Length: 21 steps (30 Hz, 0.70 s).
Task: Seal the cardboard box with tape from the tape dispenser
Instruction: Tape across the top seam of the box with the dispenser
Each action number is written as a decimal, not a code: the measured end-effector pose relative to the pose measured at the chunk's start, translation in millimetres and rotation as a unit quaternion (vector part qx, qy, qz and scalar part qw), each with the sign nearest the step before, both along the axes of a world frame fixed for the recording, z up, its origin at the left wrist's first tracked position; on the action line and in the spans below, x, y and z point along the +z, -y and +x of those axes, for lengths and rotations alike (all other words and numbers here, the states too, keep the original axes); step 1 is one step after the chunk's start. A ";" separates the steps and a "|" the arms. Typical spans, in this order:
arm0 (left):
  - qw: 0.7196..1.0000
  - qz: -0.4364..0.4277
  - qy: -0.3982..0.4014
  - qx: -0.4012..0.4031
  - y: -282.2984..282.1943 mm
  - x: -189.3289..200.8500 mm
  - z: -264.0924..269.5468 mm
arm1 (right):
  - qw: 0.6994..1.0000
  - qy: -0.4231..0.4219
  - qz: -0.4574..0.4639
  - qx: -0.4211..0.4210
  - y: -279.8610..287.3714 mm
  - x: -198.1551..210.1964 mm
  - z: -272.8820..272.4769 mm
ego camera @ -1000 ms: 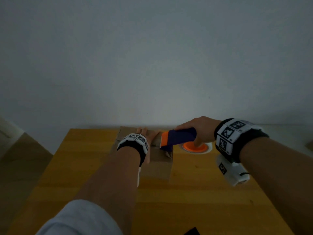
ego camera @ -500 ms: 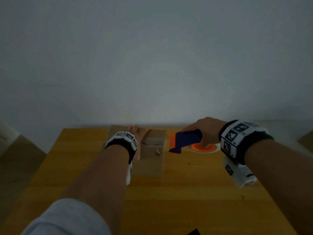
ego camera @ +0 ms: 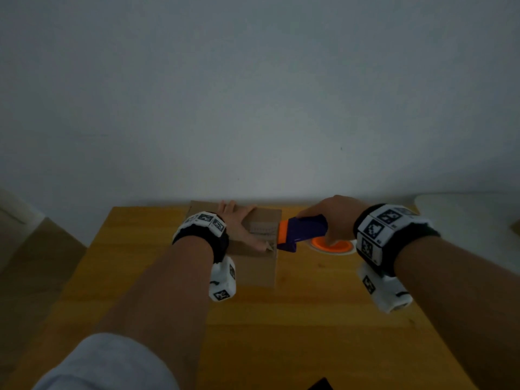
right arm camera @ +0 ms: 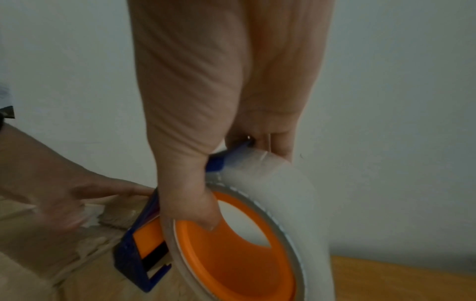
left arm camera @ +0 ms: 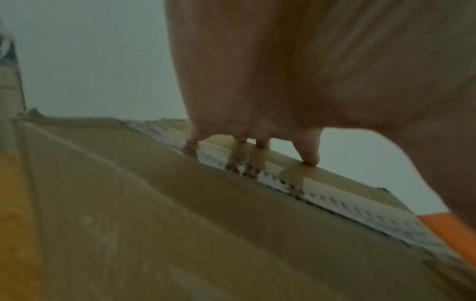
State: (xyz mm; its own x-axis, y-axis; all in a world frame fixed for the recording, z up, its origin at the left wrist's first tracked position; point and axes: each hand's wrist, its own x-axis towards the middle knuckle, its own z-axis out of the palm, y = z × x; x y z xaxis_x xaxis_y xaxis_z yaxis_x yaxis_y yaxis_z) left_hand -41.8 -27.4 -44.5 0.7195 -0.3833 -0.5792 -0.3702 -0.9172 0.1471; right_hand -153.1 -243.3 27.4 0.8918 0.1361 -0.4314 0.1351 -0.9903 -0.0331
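- Right now my left hand (ego camera: 239,225) lies spread and flat on the brown cardboard box (ego camera: 253,266), which sits at the far edge of the yellow wooden table (ego camera: 309,319), left of its middle
- My right hand (ego camera: 333,218) is wrapped round the blue-and-orange tape dispenser with its clear roll (right arm camera: 231,234), its nose at the box's right edge
- Risk, as I judge it: a skewed pull could wrinkle the tape or miss the seam, and the light box could slide if my palm eases off
- Half a second ago the dispenser stood just clear of the box; it has come back to the edge
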 end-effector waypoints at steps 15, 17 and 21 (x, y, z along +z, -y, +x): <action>0.969 -0.095 0.113 0.196 -57.3 -23.5 11.5 | 0.999 -0.032 -0.022 -0.027 -3.8 -7.0 6.3; 0.973 -0.092 0.099 0.188 -63.6 -20.9 18.7 | 0.998 -0.040 -0.024 -0.030 -5.4 -6.7 7.5; 0.993 -0.019 0.100 0.050 -39.7 -2.8 23.0 | 0.998 -0.037 -0.032 -0.037 -6.5 -5.7 8.4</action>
